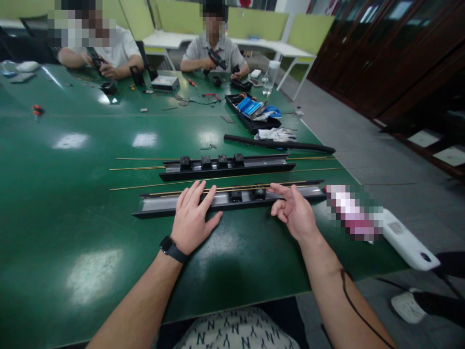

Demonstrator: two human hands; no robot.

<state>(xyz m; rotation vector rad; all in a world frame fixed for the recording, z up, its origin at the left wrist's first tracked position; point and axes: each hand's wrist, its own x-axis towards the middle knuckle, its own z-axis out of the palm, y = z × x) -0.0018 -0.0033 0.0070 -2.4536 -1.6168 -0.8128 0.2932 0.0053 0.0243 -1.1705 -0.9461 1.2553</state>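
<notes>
Nearest to me lies a long black channel rail (pixel 160 206) with a pale inner strip. Black square blocks sit in it, one block (pixel 236 195) near its middle and another block (pixel 260 193) just left of my right fingertips. Thin brass rods (pixel 243 187) run lengthwise over this rail. My left hand (pixel 194 215) rests across the rail and rods with fingers stretched out and thumb apart, holding nothing I can see. My right hand (pixel 296 211) points left, its extended fingers at the rods beside the right block. Its other fingers are loosely bent.
Behind lies a second black rail (pixel 228 169) with several blocks, plus loose brass rods (pixel 145 186). Farther back are a black strip (pixel 279 144), gloves (pixel 276 134) and a black tray (pixel 254 121). A white device (pixel 409 240) lies right. Two people sit opposite.
</notes>
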